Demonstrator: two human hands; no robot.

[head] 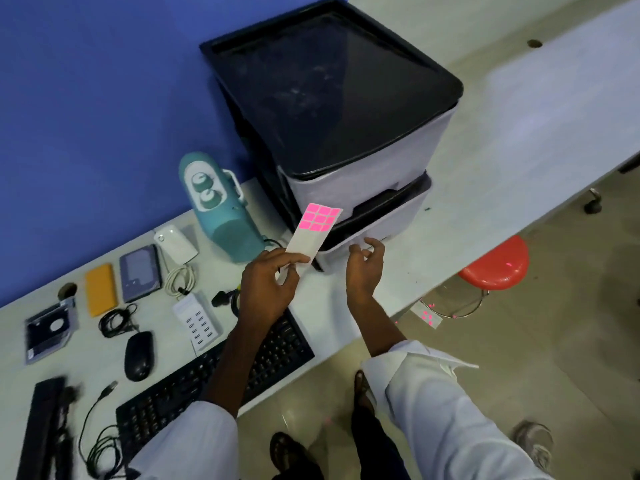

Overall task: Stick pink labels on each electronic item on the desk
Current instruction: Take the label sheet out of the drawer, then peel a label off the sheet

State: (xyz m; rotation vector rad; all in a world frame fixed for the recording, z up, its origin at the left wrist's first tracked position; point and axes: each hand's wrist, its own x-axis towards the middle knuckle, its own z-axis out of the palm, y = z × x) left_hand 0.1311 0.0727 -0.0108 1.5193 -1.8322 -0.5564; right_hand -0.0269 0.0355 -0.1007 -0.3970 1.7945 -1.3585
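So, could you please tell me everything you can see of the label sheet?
The label sheet is a narrow white backing strip, papery-looking, with pink square labels left only at its far end; the rest is bare. The left hand pinches its near end between thumb and fingers, holding it tilted up above the desk in front of the printer. The right hand is beside it, not touching.

printer point(346, 116) R of speaker point(221, 209) | mouse point(138, 355) L of kbd point(277, 344)
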